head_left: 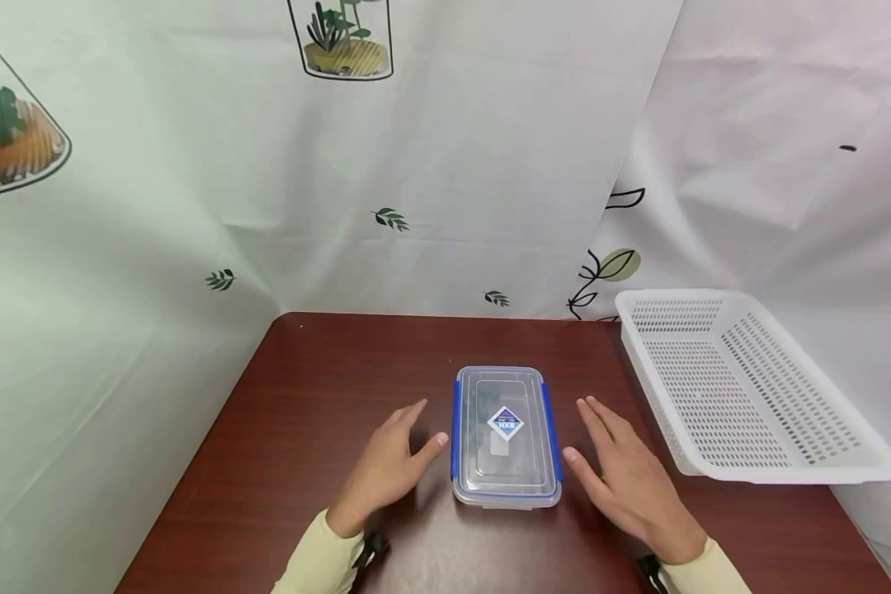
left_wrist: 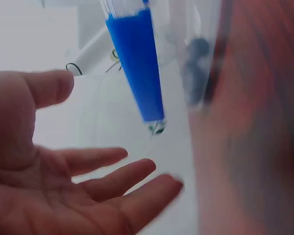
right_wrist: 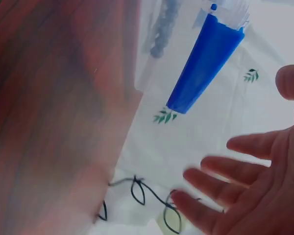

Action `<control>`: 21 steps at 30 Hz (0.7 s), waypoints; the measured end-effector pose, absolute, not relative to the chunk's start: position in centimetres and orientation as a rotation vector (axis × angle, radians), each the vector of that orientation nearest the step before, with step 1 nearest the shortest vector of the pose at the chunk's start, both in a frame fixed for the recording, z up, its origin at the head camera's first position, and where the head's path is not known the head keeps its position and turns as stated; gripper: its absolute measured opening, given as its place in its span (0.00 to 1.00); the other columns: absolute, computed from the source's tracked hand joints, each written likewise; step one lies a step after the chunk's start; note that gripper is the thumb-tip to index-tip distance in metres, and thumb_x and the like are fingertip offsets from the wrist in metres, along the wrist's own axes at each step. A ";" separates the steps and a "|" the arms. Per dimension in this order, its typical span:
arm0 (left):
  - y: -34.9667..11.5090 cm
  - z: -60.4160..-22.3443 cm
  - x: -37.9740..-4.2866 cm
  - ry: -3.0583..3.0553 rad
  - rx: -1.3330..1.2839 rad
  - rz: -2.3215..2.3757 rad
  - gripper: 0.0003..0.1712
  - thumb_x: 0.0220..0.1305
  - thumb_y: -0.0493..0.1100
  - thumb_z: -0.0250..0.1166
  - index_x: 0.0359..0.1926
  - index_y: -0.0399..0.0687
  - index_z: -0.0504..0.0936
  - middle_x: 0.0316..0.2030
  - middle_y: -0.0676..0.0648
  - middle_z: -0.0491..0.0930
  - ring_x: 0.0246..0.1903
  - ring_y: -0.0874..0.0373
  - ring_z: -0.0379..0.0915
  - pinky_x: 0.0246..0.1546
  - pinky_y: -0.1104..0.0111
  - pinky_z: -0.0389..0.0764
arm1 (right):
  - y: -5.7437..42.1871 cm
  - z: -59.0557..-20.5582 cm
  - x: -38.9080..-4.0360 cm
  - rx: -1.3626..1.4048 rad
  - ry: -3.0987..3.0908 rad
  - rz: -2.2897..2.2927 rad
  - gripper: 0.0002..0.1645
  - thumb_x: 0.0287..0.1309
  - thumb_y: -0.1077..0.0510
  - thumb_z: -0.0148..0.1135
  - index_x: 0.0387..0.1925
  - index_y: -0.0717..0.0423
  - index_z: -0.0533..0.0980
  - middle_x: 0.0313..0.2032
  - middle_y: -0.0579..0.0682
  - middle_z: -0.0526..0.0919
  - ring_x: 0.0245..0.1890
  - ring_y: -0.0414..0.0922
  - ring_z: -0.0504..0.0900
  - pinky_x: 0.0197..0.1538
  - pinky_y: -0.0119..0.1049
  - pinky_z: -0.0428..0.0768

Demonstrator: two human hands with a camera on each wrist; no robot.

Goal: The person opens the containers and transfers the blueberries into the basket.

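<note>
Container (head_left: pixel 523 466) with blue side clips (right_wrist: pixel 206 64) lies on the tabletop (head_left: pixel 364 359) between your left hand (head_left: pixel 388 469) and right hand (head_left: pixel 629 480). Your fingers (head_left: pixel 410 412) are extended, thumbs (head_left: pixel 428 451) spread away, just beside its long sides.

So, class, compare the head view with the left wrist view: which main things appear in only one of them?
Only the head view: the right hand, the whole basket, and the label on top of the box.

Only the left wrist view: dark, blurred shapes through the box's clear side, too unclear to identify.

Both: the left hand, open and apart from the box, a blue clip, the table and the printed cloth.
</note>
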State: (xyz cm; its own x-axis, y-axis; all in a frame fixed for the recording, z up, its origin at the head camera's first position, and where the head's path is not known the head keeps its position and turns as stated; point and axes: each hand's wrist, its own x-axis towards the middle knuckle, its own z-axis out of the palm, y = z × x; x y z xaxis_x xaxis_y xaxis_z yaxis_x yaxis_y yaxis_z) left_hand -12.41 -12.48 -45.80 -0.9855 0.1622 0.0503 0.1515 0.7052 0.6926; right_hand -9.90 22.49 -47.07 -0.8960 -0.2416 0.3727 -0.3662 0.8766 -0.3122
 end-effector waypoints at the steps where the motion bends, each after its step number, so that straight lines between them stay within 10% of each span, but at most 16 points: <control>1: -12.4 -45.9 -12.6 2.832 0.250 1.260 0.40 0.73 0.59 0.67 0.75 0.40 0.72 0.69 0.36 0.77 0.66 0.40 0.77 0.66 0.44 0.77 | 22.4 -47.1 -10.0 0.465 -2.715 0.590 0.41 0.72 0.44 0.65 0.77 0.60 0.66 0.73 0.59 0.72 0.71 0.58 0.73 0.67 0.59 0.74; 11: -11.0 -47.8 -14.1 2.065 0.086 1.941 0.33 0.74 0.40 0.67 0.71 0.22 0.69 0.60 0.27 0.79 0.53 0.47 0.85 0.50 0.55 0.89 | 20.8 -46.1 -11.8 0.157 -2.783 1.518 0.39 0.64 0.52 0.75 0.71 0.63 0.73 0.48 0.56 0.89 0.40 0.40 0.89 0.42 0.31 0.85; 21: -10.4 -48.6 -14.8 1.896 0.006 1.999 0.34 0.72 0.38 0.68 0.71 0.22 0.69 0.58 0.30 0.80 0.48 0.52 0.85 0.48 0.58 0.89 | 19.4 -46.3 -13.1 -0.154 -2.614 2.152 0.44 0.64 0.59 0.74 0.75 0.68 0.65 0.64 0.71 0.78 0.45 0.50 0.89 0.42 0.48 0.91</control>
